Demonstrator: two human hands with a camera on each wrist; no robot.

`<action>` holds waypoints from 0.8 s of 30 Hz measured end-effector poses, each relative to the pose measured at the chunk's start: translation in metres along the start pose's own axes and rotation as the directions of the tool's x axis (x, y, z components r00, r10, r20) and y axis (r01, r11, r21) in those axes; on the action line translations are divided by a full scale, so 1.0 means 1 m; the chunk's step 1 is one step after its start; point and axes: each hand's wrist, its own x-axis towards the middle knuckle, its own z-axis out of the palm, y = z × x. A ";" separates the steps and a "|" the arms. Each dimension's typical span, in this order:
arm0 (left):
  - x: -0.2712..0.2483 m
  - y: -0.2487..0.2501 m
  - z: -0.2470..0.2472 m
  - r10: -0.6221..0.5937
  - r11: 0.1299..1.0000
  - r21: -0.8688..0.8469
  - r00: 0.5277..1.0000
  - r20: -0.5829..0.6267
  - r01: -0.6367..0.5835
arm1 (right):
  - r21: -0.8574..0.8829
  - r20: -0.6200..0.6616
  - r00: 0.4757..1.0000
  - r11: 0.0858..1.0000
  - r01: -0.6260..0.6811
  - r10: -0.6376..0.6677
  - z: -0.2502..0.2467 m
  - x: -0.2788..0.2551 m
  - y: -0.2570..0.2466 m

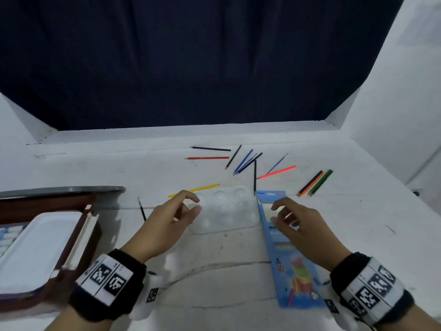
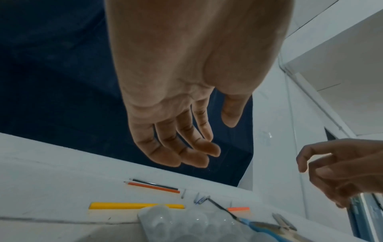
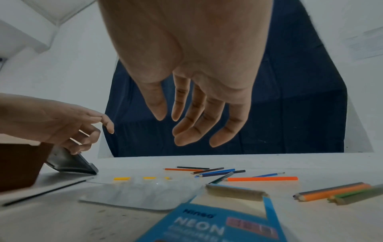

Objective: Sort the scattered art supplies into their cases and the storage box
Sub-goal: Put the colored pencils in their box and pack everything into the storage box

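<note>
Fingers of both hands are hanging loosely curled and holding nothing: the left hand [image 1: 171, 218] is hovering over the near-left edge of the clear paint palette [image 1: 226, 209], the right hand [image 1: 303, 225] over the upper part of the blue neon pencil box [image 1: 291, 256], which is lying flat just right of the palette. Coloured pencils are lying loose on the white table [image 1: 214, 271]: a yellow pencil [image 1: 194, 189] just behind the palette, a red pencil [image 1: 207, 158] and a dark one farther back, a blue and black cluster [image 1: 245, 163] mid-table, a neon pink pencil [image 1: 278, 172], and a side-by-side group of black, orange and green pencils [image 1: 315, 183] at far right. The open brown storage case [image 1: 71, 237] with its white tray is sitting at the left edge. Judgement: the step in hand is starting the pencil collection. Doing it well likely means the right hand steadying the box, its open end facing away, while the left hand is gathering nearby pencils, aligning them tip-to-tip and feeding several in parallel rather than singly. Palette seems better suited to the storage case. Risk: pencils rolling when nudged.
</note>
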 end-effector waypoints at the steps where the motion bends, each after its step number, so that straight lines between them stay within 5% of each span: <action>1: 0.012 -0.004 0.002 -0.020 1.000 0.006 1.000 0.013 0.020 | -0.013 0.011 1.000 1.000 -0.003 0.003 -0.001 0.012 0.006; 8: 0.106 -0.045 0.000 -0.098 0.977 0.194 0.995 0.031 0.091 | -0.260 0.154 0.988 0.965 0.014 0.027 0.005 0.113 0.048; 15: 0.163 -0.077 0.003 -0.171 0.887 0.456 0.971 0.170 0.077 | -0.575 0.366 0.923 0.809 0.127 0.116 0.029 0.191 0.083; 24: 0.184 -0.088 0.011 -0.163 0.857 0.514 0.959 0.231 0.022 | -0.569 0.515 0.857 0.754 0.329 0.014 0.047 0.219 0.104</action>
